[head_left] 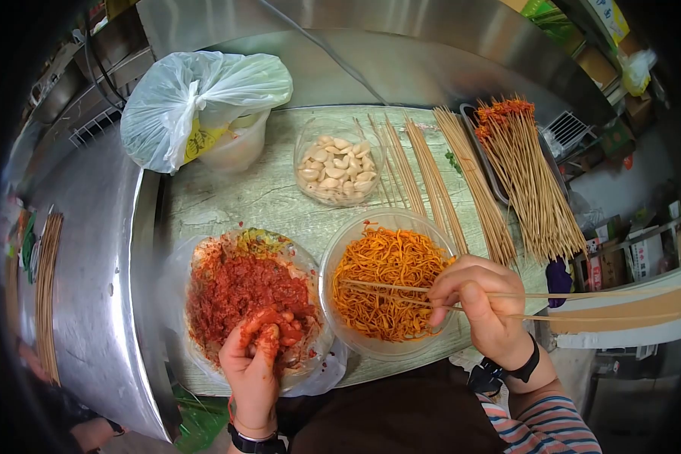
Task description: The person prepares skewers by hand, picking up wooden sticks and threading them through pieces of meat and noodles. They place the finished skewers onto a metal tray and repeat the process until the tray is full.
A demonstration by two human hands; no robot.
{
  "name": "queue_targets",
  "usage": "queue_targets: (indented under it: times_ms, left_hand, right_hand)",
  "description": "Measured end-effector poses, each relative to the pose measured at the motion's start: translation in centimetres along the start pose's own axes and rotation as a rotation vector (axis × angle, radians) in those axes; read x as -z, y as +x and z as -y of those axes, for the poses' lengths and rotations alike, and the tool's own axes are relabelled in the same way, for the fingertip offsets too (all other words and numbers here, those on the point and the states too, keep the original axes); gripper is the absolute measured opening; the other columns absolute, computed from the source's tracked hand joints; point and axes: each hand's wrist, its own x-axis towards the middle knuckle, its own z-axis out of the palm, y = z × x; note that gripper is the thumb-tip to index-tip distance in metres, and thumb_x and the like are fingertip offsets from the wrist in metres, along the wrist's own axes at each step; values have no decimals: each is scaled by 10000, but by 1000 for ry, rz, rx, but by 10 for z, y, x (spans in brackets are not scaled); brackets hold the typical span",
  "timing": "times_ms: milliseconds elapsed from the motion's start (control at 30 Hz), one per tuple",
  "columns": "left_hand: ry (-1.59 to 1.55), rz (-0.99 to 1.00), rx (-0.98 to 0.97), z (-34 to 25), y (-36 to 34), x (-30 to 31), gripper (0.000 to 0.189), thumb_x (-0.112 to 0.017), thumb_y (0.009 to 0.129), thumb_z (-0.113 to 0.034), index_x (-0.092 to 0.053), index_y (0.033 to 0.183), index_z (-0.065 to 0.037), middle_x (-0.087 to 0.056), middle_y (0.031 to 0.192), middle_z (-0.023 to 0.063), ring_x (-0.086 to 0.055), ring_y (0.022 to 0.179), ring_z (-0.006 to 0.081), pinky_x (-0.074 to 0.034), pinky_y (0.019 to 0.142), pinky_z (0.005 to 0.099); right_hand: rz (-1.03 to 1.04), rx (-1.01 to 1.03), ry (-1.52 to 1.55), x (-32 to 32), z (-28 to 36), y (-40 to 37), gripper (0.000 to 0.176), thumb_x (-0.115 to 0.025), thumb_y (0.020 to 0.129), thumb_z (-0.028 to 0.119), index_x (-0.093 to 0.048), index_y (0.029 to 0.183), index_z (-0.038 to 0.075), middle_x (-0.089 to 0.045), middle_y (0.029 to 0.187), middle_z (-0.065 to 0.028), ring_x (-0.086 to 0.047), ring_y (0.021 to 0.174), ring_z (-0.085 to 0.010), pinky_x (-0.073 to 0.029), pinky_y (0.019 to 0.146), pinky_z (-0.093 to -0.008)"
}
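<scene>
My left hand (259, 356), its fingers smeared red, curls closed in a plastic-lined bowl (180, 291) of chunky red paste (242, 284). Whatever it grips cannot be told apart from the coated fingers. Between the fingers and thumb of my right hand (483, 299) are thin bamboo skewers (560, 296). Their tips lie over orange, noodle-like strands (390, 261) in a round clear bowl (327, 261). The two bowls stand side by side. Behind them, a clear square tub (299, 163) holds peeled garlic cloves (337, 168).
Loose bamboo skewers (431, 178) lie in rows behind the strands. At right, a dark tray (483, 174) bears a heap of loaded skewers (526, 181) with red-orange tips. A knotted plastic bag (193, 102) stands back left. Beyond the board's left edge is a steel counter (91, 250).
</scene>
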Motion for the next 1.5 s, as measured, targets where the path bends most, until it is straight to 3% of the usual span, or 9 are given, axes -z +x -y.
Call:
queue_targets:
  times_ms: [467,633,700,867,1067,1167,1300,1500]
  left_hand:
    - [-6,-4,10,0,0,0,225,-515,868,38,-560,1087,67,-650,963,144,-640,814,170,-524,739,269]
    - [-14,-4,6,0,0,0,223,-519,867,37,-560,1084,64,-650,969,149,-644,821,173,-528,749,272]
    - [16,-36,-7,0,0,-3,186,-535,883,-20,-565,1051,53,-640,932,135,-632,736,164,-545,696,301]
    - [-6,-25,9,1,0,0,208,-526,872,14,-561,1072,58,-644,953,143,-638,777,167,-539,721,287]
    - [-26,-14,16,-1,0,-1,228,-515,863,44,-559,1086,63,-647,961,143,-640,811,170,-529,739,270]
    - [12,-21,3,-1,1,-2,208,-522,876,11,-562,1075,57,-642,943,133,-627,767,158,-530,710,275]
    - [58,-6,-28,2,1,-2,196,-525,894,-27,-561,1071,49,-635,923,121,-604,727,141,-524,678,273]
    - [10,-2,-32,4,0,-2,205,-506,881,25,-570,1074,55,-650,928,120,-627,753,145,-524,711,264]
  right_hand:
    - [35,12,-64,-2,2,7,193,-460,925,66,-610,864,-39,-574,726,-85,-573,573,-121,-449,540,-230]
    - [39,6,-49,-2,3,8,218,-459,934,100,-610,855,-37,-574,739,-89,-578,579,-122,-455,549,-227]
    - [28,-7,-12,-2,1,7,242,-450,942,121,-607,852,-39,-573,757,-96,-583,583,-121,-457,552,-226]
    - [3,-19,39,2,-3,4,316,-411,963,171,-598,846,-56,-567,802,-116,-600,598,-129,-469,565,-223]
    - [-181,-67,293,12,-13,-5,391,-377,984,249,-571,830,-54,-572,805,-129,-615,591,-163,-485,542,-227]
    - [-330,-68,388,19,-11,-7,426,-340,990,275,-556,795,-37,-545,683,-130,-567,473,-173,-464,465,-242]
    - [-265,-78,607,38,-1,-26,429,-350,981,269,-556,765,-39,-530,652,-140,-534,432,-172,-421,435,-235]
    - [-198,-128,382,46,18,-48,447,-385,967,288,-560,715,-38,-538,654,-144,-521,426,-165,-404,438,-232]
